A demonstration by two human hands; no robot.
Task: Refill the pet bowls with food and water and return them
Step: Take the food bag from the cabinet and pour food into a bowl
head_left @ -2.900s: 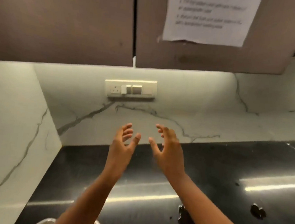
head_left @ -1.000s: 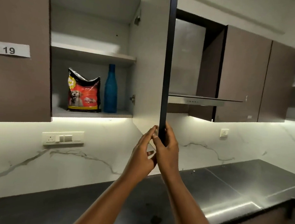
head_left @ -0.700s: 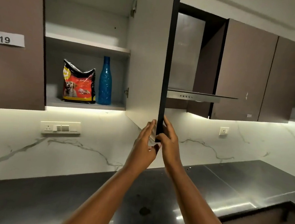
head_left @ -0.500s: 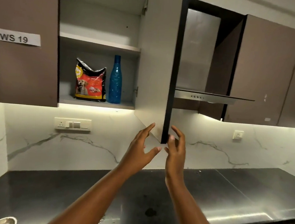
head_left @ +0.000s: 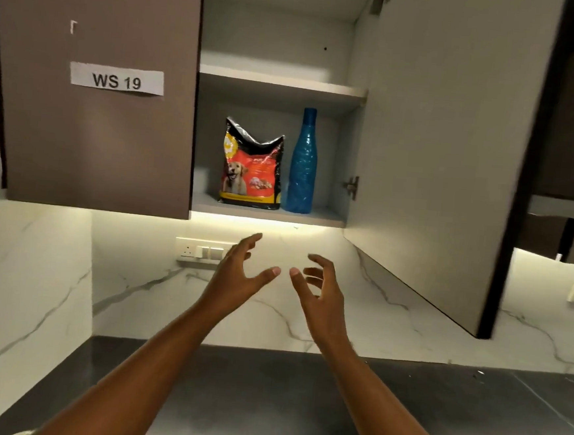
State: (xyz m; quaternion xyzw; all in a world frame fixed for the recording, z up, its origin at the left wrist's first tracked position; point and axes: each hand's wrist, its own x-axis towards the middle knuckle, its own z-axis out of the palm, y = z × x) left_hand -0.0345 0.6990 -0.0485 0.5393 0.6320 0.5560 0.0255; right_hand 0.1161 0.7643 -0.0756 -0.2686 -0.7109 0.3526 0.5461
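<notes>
- On the lower cupboard shelf (head_left: 265,212), the food bag (head_left: 251,170) looks soft, crinkly; grip its sides.
- Left hand (head_left: 236,275) and right hand (head_left: 321,288): fingers spread, empty.

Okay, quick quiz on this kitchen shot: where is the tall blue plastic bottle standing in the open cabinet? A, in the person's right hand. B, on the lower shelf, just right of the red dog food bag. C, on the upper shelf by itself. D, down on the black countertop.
B: the tall blue plastic bottle stands upright on the lower shelf, immediately right of the red dog food bag, while both hands are empty.
</notes>
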